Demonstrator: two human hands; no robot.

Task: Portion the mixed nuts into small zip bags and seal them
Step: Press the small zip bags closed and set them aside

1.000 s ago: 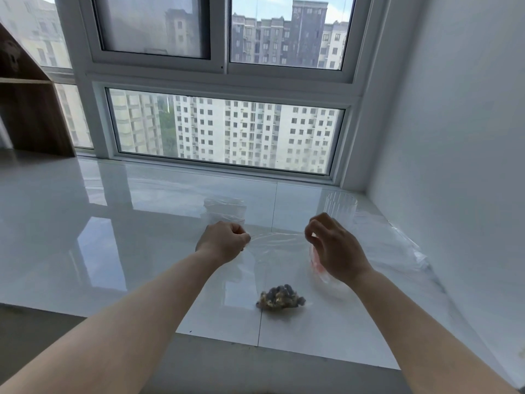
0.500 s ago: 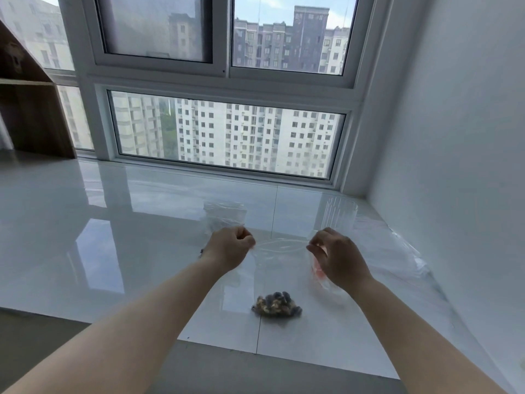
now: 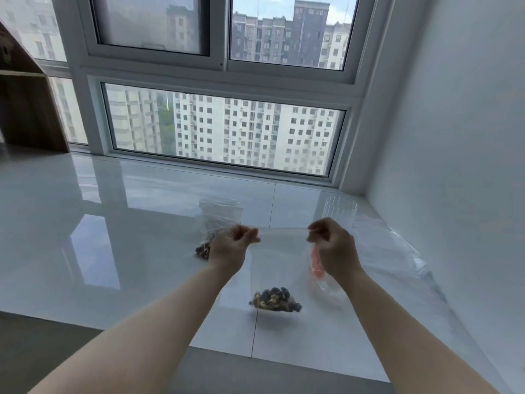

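- Left of centre, a second bag of nuts (image 3: 205, 247) lies on the white tabletop (image 3: 113, 251), partly behind the left hand (image 3: 231, 247).
- The left hand's fingers pinch the zip bag (image 3: 279, 265) at its top left corner.
- The bag hangs mid-frame, mixed nuts (image 3: 275, 300) at its bottom.
- The right hand (image 3: 333, 245) pinches the top right corner.

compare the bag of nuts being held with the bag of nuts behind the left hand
The held zip bag hangs upright, stretched taut between the left hand and right hand; the second bag sits untouched on the white sill. The held bag is in plain view; the second is partly hidden. Both are clear plastic with mixed nuts at the bottom.
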